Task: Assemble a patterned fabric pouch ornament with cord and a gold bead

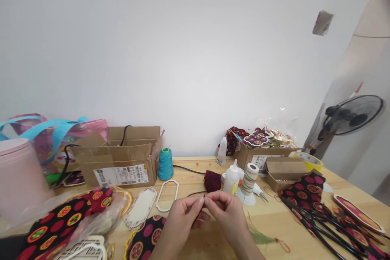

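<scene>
My left hand (185, 215) and my right hand (224, 213) meet above the front middle of the table, thumbs and fingertips pinched close together. Between the tips shows a small bit of dark thread, mostly hidden by the fingers. Just behind them lies a ball of dark red yarn (212, 181), and a dark strand runs from its side toward my hands. A white glue bottle (232, 179) and a spool of pale cord (250, 178) stand behind my right hand. To the left of my left hand lie a white oval frame (167, 196) and black patterned fabric (145, 236).
A cardboard box (122, 162) and a teal thread cone (165, 165) stand at back left. Another filled box (258, 154) stands at back right. Black-handled scissors (326, 227) lie on the right, and a green tassel (260, 237) near my right wrist. A pink bin (22, 178) fills the left edge.
</scene>
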Action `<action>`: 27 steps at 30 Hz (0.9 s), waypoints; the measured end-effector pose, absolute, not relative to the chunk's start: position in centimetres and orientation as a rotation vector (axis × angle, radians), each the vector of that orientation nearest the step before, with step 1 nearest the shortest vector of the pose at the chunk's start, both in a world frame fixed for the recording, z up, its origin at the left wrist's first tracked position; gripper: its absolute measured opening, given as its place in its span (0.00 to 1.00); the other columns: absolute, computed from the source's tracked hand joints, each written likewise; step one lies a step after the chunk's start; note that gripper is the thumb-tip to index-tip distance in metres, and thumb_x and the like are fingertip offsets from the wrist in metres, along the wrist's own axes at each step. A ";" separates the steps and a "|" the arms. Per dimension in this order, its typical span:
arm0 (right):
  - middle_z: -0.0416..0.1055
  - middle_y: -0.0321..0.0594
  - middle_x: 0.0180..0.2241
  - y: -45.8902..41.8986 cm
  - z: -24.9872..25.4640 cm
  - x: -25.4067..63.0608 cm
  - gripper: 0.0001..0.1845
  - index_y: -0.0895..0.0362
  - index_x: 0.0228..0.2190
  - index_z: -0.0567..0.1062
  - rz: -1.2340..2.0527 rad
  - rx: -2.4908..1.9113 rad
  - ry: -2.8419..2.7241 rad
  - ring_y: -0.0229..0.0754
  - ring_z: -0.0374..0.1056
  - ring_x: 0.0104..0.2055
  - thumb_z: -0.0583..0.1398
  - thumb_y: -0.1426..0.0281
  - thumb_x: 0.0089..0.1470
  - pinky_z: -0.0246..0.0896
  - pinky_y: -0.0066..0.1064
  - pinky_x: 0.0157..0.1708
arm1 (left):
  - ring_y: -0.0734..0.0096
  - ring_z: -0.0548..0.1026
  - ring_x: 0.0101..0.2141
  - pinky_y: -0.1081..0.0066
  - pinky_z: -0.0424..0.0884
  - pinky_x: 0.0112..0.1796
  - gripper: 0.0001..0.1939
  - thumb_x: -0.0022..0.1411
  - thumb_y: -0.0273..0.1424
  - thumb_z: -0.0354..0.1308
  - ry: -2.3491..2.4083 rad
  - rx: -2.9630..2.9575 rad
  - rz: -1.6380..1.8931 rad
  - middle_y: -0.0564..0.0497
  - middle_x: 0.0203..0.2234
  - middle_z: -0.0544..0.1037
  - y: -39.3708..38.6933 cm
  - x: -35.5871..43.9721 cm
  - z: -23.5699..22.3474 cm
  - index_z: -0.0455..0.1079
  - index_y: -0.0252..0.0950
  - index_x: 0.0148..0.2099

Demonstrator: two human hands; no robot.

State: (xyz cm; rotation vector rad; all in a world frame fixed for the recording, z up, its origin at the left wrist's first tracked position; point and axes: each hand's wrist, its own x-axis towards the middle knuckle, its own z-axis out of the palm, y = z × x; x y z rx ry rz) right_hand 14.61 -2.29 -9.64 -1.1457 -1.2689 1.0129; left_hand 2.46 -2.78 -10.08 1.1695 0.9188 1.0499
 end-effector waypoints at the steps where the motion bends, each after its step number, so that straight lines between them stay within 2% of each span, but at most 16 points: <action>1: 0.68 0.37 0.14 -2.3 -9.6 14.6 0.10 0.61 0.17 0.74 1.017 -1.132 -1.270 0.35 0.59 0.17 0.62 0.65 0.35 0.54 0.25 0.18 | 0.76 0.68 0.19 0.78 0.63 0.20 0.16 0.49 0.39 0.55 0.952 1.193 1.049 0.52 0.16 0.73 -2.7 2.5 -10.0 0.74 0.30 0.31; 3: 0.67 0.36 0.14 -2.3 -9.6 14.7 0.10 0.61 0.17 0.74 1.047 -1.080 -1.277 0.35 0.59 0.18 0.62 0.65 0.36 0.54 0.25 0.19 | 0.80 0.64 0.15 0.79 0.60 0.17 0.16 0.46 0.40 0.57 1.003 1.200 1.052 0.55 0.11 0.69 -2.7 2.5 -9.9 0.74 0.30 0.27; 7: 0.65 0.34 0.14 -2.3 -9.6 14.9 0.11 0.60 0.16 0.73 1.085 -1.001 -1.325 0.34 0.58 0.20 0.61 0.65 0.39 0.54 0.24 0.21 | 0.81 0.62 0.14 0.79 0.59 0.17 0.16 0.44 0.41 0.58 0.998 1.164 1.058 0.57 0.11 0.67 -2.5 2.5 -10.0 0.70 0.31 0.20; 16: 0.66 0.34 0.17 -2.0 -9.9 15.1 0.16 0.58 0.16 0.73 1.174 -0.966 -1.338 0.33 0.57 0.20 0.57 0.61 0.44 0.54 0.25 0.23 | 0.82 0.62 0.14 0.80 0.58 0.16 0.13 0.46 0.37 0.58 0.892 1.094 1.085 0.56 0.13 0.67 -1.9 2.1 -11.1 0.70 0.31 0.21; 21: 0.66 0.36 0.19 -1.9 -10.1 15.2 0.11 0.58 0.23 0.77 1.084 -0.953 -1.418 0.38 0.61 0.25 0.60 0.63 0.40 0.56 0.28 0.27 | 0.82 0.62 0.13 0.80 0.59 0.16 0.14 0.46 0.37 0.57 0.915 1.092 1.079 0.56 0.11 0.66 -2.1 2.2 -10.9 0.68 0.31 0.19; 27: 0.67 0.36 0.18 -2.0 -9.9 15.3 0.11 0.58 0.21 0.77 1.045 -0.981 -1.429 0.37 0.60 0.24 0.60 0.63 0.41 0.56 0.28 0.26 | 0.83 0.59 0.11 0.79 0.56 0.13 0.16 0.45 0.39 0.57 0.990 1.164 1.032 0.57 0.09 0.64 -2.6 2.4 -10.2 0.66 0.31 0.17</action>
